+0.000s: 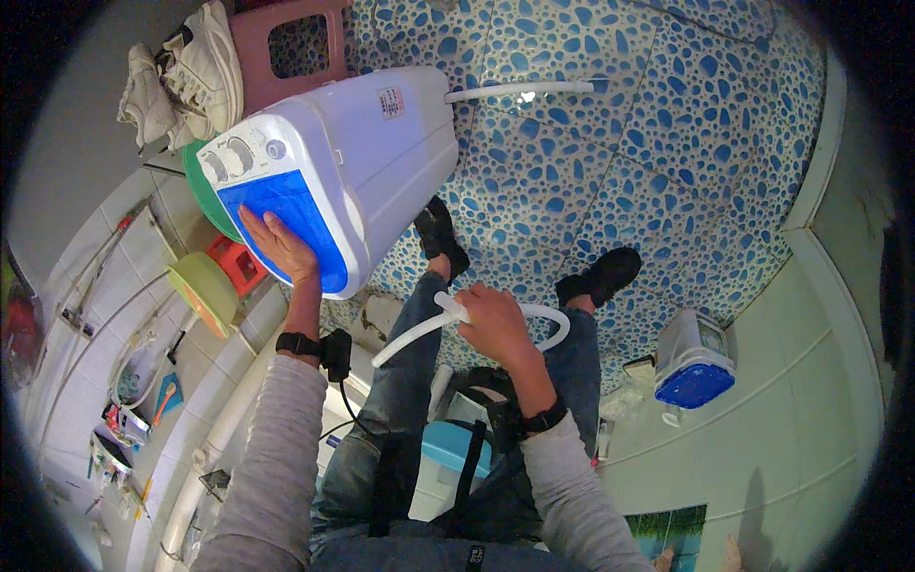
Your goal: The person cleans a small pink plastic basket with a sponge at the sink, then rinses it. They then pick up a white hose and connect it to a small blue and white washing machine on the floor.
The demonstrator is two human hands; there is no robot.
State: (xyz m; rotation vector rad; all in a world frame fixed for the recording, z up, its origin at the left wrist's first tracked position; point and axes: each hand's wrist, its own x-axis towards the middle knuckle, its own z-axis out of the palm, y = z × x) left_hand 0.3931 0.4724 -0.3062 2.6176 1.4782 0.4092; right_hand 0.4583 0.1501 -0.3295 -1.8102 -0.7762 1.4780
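A small white washing machine [372, 153] with a blue lid [319, 214] and dials on its top panel stands at the upper left, its top toward me. My left hand [279, 243] lies flat on the lid, fingers stretched out and holding nothing. My right hand [496, 329] is closed round a white hose [410, 341] in front of my legs. One length of the hose points down to the left; another curves round right of the hand. From the far lower side of the machine, a white drain hose [519, 91] runs out over the floor.
Behind the machine are a pink stool [291, 91], white sneakers [200, 71] and a green basin [205, 186]. A yellow-green basin [202, 291] and a red stool [236, 265] are at the left. On the right, a blue-lidded bucket [694, 383] stands by the wall on blue pebble-patterned floor tiles [658, 172].
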